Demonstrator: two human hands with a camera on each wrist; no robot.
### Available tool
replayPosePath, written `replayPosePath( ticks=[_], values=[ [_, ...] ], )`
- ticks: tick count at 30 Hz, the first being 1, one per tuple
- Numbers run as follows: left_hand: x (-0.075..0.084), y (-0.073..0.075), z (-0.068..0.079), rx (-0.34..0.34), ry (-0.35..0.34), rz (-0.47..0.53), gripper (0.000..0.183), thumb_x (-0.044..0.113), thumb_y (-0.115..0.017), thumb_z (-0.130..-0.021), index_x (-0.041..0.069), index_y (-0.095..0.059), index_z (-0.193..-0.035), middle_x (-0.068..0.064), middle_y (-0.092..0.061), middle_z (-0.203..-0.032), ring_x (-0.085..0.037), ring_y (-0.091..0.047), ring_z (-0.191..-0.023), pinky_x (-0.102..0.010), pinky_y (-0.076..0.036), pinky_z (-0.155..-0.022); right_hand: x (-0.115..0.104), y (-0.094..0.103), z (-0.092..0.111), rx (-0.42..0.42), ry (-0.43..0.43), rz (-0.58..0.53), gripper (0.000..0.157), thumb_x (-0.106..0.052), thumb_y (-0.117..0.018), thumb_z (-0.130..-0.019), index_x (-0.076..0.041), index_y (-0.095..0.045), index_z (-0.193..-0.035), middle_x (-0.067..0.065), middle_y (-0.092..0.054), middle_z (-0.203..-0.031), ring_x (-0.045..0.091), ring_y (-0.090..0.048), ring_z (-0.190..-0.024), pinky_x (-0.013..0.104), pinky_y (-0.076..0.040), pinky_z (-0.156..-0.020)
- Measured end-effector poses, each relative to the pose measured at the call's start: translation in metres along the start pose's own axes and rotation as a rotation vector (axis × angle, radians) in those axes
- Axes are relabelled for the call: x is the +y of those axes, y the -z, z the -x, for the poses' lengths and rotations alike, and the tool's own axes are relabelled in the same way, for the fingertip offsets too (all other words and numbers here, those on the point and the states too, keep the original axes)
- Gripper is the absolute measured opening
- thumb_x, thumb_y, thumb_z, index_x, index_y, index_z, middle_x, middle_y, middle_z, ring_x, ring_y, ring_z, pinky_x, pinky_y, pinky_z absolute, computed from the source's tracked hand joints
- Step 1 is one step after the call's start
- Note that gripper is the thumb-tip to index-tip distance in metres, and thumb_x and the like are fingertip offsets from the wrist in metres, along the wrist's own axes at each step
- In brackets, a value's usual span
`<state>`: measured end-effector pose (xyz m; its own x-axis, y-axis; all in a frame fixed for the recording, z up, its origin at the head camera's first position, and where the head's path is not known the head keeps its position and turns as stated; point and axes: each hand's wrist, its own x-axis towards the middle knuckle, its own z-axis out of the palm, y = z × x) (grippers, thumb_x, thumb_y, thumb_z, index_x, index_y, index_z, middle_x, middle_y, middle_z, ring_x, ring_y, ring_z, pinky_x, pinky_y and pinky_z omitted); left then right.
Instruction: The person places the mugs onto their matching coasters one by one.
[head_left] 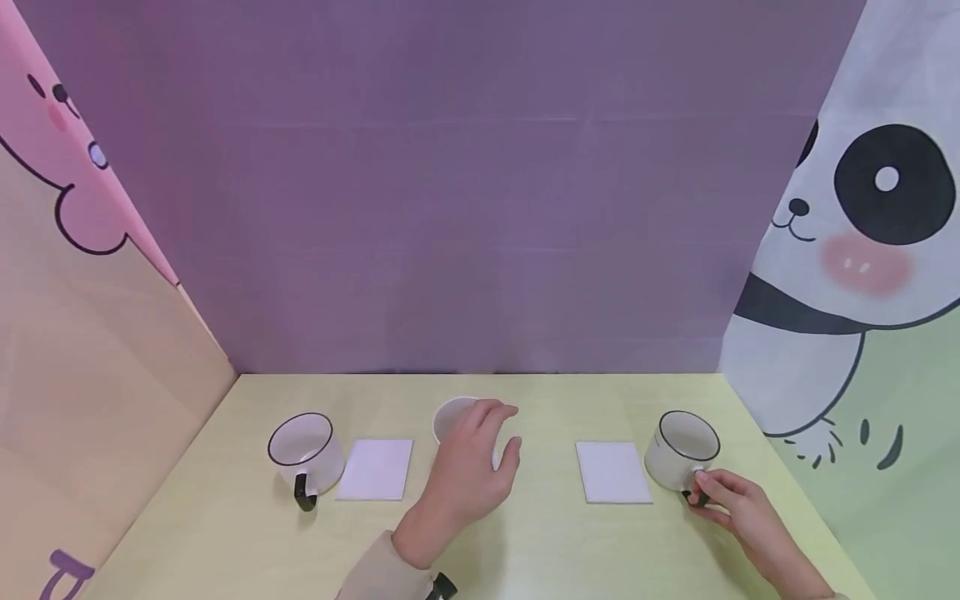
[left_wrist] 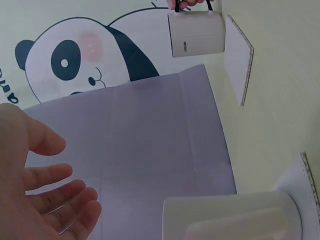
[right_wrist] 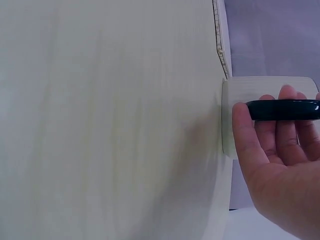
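Observation:
Above the middle of the table my left hand point(head_left: 468, 467) has its fingers loosely extended, with nothing between them. Behind it stands a white cup point(head_left: 447, 417), mostly hidden by the hand in the head view. The left wrist view shows this cup point(left_wrist: 230, 220) beyond the fingers, on a white square coaster point(left_wrist: 297, 182). On the right, my right hand point(head_left: 750, 517) holds the black handle point(right_wrist: 282, 110) of a white mug point(head_left: 667, 458) with a black rim. That mug is upright beside a second white coaster point(head_left: 615, 473).
At the left another white mug point(head_left: 318, 467) with a black rim and black handle stands next to a white coaster point(head_left: 375, 471). A purple curtain point(head_left: 480, 208) hangs behind the pale table point(head_left: 540, 550). Printed cloths with a pink figure point(head_left: 82, 200) and a panda point(head_left: 810, 367) flank it.

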<state>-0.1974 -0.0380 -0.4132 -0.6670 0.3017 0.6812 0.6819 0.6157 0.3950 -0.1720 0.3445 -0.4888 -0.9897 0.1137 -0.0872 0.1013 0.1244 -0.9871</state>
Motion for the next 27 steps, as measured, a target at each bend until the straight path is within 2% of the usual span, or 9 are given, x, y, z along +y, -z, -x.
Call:
replayPosePath(
  ticks=[4,15,27],
  values=[
    [0.005,-0.006,-0.001,-0.036,-0.003,0.006,0.031,0.011,-0.067,-0.090,0.005,-0.066,-0.120,-0.008,-0.063,-0.117,-0.026,-0.061,-0.108,-0.041,-0.051,-0.094,0.001,-0.001,0.000,0.012,-0.013,0.005,0.030,-0.016,-0.055,-0.106,0.013,-0.063,-0.103,0.007,-0.064,-0.089,0.011,-0.065,-0.085,0.033,-0.060,-0.081],
    [0.018,-0.026,-0.005,-0.192,-0.014,-0.021,0.041,0.016,-0.065,-0.094,0.005,-0.061,-0.133,-0.008,-0.059,-0.127,-0.026,-0.060,-0.109,-0.038,-0.050,-0.095,0.000,-0.001,0.000,0.033,-0.027,0.023,0.031,-0.018,-0.056,-0.106,0.012,-0.063,-0.103,0.008,-0.063,-0.090,0.011,-0.065,-0.084,0.033,-0.059,-0.082],
    [0.021,-0.046,-0.005,-0.196,0.000,-0.049,0.040,0.018,-0.065,-0.095,0.004,-0.061,-0.132,-0.008,-0.060,-0.127,-0.025,-0.061,-0.110,-0.036,-0.052,-0.094,-0.002,-0.003,0.001,0.030,-0.035,0.024,0.031,-0.018,-0.055,-0.106,0.011,-0.063,-0.102,0.007,-0.063,-0.090,0.011,-0.065,-0.085,0.033,-0.059,-0.083]
  ],
)
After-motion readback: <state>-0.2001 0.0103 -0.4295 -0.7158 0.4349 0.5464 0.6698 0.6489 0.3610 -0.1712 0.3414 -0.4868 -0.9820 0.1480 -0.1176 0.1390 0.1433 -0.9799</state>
